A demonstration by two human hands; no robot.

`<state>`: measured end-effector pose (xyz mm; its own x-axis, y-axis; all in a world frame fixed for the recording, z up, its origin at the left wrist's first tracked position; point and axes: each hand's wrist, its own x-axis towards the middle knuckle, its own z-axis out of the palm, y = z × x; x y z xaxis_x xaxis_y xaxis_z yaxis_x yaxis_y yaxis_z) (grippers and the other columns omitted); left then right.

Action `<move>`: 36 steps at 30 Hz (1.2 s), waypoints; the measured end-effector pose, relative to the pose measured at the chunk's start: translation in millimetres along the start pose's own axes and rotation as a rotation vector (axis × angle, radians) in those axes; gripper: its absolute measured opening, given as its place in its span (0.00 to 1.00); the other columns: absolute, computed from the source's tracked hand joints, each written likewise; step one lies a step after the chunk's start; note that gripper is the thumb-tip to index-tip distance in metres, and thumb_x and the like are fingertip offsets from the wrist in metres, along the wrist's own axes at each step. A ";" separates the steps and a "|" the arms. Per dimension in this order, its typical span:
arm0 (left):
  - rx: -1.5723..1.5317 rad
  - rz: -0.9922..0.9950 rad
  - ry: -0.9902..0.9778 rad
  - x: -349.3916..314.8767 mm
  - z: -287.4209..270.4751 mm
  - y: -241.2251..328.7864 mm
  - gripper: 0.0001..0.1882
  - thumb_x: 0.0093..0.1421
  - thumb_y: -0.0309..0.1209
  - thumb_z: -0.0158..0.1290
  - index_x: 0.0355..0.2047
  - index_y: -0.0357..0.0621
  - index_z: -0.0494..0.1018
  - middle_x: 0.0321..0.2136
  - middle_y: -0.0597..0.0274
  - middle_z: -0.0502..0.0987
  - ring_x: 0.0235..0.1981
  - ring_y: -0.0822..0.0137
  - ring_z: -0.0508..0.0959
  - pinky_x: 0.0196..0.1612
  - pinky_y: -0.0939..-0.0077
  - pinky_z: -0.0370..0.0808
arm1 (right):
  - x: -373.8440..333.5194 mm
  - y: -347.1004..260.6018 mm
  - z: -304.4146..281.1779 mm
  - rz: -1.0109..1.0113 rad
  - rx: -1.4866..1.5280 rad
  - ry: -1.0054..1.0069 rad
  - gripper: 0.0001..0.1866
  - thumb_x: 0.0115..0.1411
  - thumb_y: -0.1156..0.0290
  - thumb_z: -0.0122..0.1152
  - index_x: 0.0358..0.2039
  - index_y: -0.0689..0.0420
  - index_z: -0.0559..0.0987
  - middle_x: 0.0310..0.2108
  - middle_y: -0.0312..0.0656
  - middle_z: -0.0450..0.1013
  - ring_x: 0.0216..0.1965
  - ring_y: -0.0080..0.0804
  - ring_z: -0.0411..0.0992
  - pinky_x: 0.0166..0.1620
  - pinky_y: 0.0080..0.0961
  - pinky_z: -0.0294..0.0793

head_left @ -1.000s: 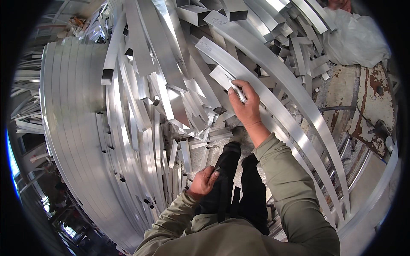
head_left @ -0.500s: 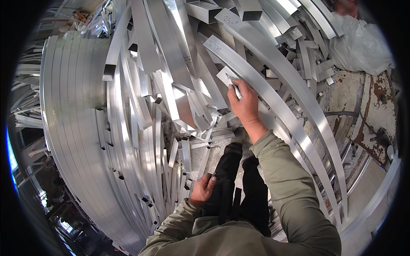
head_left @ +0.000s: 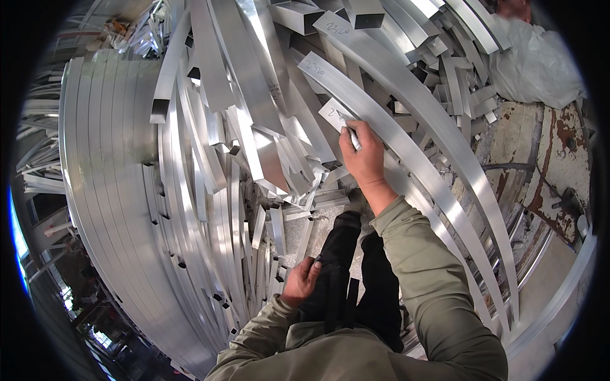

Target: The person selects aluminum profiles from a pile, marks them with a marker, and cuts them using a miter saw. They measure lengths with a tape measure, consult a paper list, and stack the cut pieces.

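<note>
One slim white pen [head_left: 355,141], head view: grasped in fingers of right hand [head_left: 365,155], tip at upper end of silver metal bar [head_left: 328,113], beside another, hand-marked silver bar [head_left: 368,105]. Left hand [head_left: 302,281]: fingers curled round small dark object [head_left: 318,259], kind unclear.

bright glare on silver bars [head_left: 440,202], dim lower left, edges bowed, black-rimmed

Our pen [head_left: 355,141] is over one bar [head_left: 330,112]. Right of that bar we see a bag [head_left: 537,66]; left, stacked profiles [head_left: 105,165].
</note>
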<state>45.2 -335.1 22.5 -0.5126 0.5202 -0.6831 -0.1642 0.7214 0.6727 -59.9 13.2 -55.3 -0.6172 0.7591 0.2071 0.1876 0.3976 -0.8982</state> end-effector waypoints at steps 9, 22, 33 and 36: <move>-0.014 -0.007 0.001 2.0 1.6 3.8 0.22 0.77 0.44 0.49 0.32 0.37 0.66 0.23 0.43 0.69 0.25 0.43 0.71 0.32 0.55 0.69 | -12.0 4.8 -6.9 -0.077 -0.027 -0.045 0.08 0.64 0.73 0.67 0.42 0.59 0.79 0.35 0.49 0.81 0.35 0.52 0.81 0.40 0.40 0.80; 0.015 0.015 -0.001 1.1 7.4 -7.9 0.20 0.79 0.45 0.48 0.35 0.41 0.71 0.21 0.61 0.69 0.24 0.68 0.70 0.29 0.67 0.69 | -17.2 9.6 -11.7 0.065 0.043 0.034 0.08 0.63 0.73 0.68 0.39 0.58 0.78 0.34 0.49 0.80 0.35 0.56 0.80 0.38 0.42 0.80; -0.014 -0.029 -0.014 -2.6 14.5 0.9 0.22 0.78 0.45 0.49 0.33 0.38 0.68 0.22 0.43 0.69 0.24 0.48 0.72 0.30 0.56 0.69 | -27.9 -2.1 -24.6 0.053 0.087 0.009 0.05 0.67 0.74 0.65 0.41 0.60 0.79 0.31 0.43 0.81 0.32 0.35 0.80 0.39 0.32 0.78; 0.026 -0.030 -0.020 5.0 8.4 20.3 0.20 0.78 0.44 0.49 0.36 0.39 0.71 0.23 0.43 0.71 0.25 0.45 0.74 0.31 0.54 0.70 | -64.0 -24.6 -57.9 0.279 0.312 -0.045 0.06 0.70 0.72 0.62 0.44 0.60 0.78 0.33 0.40 0.80 0.34 0.24 0.78 0.38 0.25 0.77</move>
<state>46.4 -313.9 30.3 -0.4907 0.5075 -0.7083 -0.1567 0.7482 0.6447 19.2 -15.3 -24.0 -0.6097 0.7893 -0.0721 0.1164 -0.0008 -0.9932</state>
